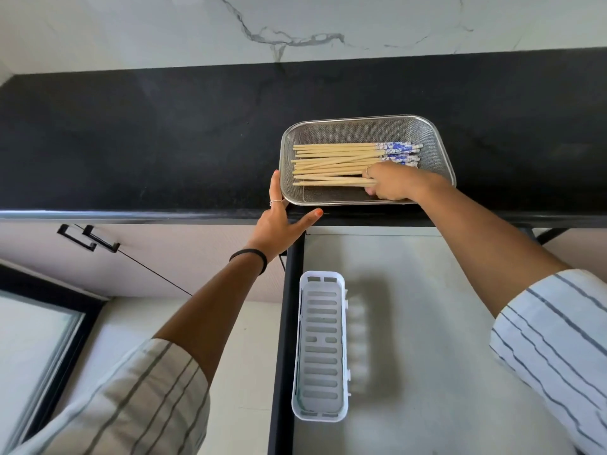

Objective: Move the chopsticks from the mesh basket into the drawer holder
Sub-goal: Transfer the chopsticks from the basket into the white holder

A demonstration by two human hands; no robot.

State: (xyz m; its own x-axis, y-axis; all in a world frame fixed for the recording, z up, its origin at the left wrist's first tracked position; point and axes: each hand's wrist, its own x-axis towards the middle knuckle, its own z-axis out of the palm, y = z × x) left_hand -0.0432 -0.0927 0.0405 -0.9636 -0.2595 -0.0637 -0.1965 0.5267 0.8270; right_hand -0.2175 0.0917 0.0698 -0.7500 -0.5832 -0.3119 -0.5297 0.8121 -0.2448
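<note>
While my left hand (279, 221) lies spread, fingers straight against the near-left rim of the mesh basket (440, 149) on the black counter (131, 142), I see the chopsticks (338, 160) lying flat inside. Below, the white drawer holder (320, 353) sits in the open drawer (427, 323). Farther right, my right hand (394, 185) curls round several chopsticks.

A: How many of the pale wooden chopsticks with blue-patterned ends (341, 162) lie there?

B: Cannot tell; they overlap, and the right hand (392, 185) covers the patterned ends of the nearest ones.

A: And that hand's fingertips?

B: Hidden under the sticks. The left hand (279, 221) hides the near left corner of the rectangular steel mesh basket (437, 149).

A: The open white drawer (427, 323)?

B: Cut off at the bottom edge, as are both striped sleeves (555, 343).
</note>
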